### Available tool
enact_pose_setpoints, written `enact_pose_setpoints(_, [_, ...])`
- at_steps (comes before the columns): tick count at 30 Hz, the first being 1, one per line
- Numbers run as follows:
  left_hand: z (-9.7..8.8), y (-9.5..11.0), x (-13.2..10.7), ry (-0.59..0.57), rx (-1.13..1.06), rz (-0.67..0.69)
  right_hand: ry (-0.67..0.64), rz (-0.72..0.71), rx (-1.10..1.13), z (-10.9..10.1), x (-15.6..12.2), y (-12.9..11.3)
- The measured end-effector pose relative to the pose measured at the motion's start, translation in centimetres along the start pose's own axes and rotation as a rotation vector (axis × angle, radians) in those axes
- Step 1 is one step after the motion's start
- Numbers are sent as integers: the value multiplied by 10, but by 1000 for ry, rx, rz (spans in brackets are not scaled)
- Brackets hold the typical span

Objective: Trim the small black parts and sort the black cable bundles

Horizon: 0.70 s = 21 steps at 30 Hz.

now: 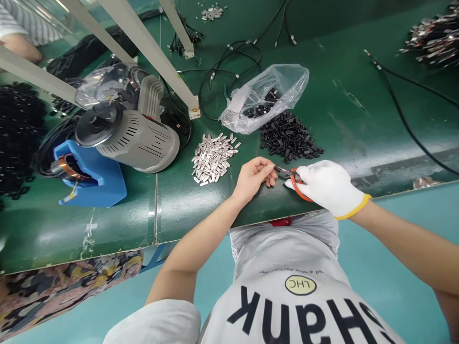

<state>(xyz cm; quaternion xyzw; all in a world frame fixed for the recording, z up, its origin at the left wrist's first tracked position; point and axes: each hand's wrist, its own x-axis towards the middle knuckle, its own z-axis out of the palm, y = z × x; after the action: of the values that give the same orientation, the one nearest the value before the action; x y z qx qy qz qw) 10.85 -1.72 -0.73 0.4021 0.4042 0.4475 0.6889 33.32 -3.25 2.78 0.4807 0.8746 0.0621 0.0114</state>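
My right hand [330,185], in a white glove with a yellow cuff, is closed around orange-handled pliers [300,189]. The pliers' jaws point left, toward my bare left hand [255,177]. Thumb and fingers of the left hand are pinched together at the jaw tips; what sits between them is too small to make out. Just beyond the hands lies a heap of small black plastic pieces [290,137]. To the left of it is a pile of small silver metal connector shells [214,158]. A clear plastic bag [287,86] holding more black pieces rests against the black heap.
A grey machine [139,138] and a blue tape dispenser [111,184] stand on the left. Pale metal posts [150,45] rise from the green table [201,215]. Black cables [401,114] lie at the right, with a cable bundle [435,40] behind. Another person's arm [19,47] shows far left.
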Motion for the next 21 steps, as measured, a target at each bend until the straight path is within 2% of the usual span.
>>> enact_pose_setpoints(8, [6, -1, -4, -31, -7, 38, -85, 4, 87, -14, 6, -7])
enact_pose_setpoints(21, [7, -4, -3, -5, -43, 69, -162, 42, 81, -7, 13, -7])
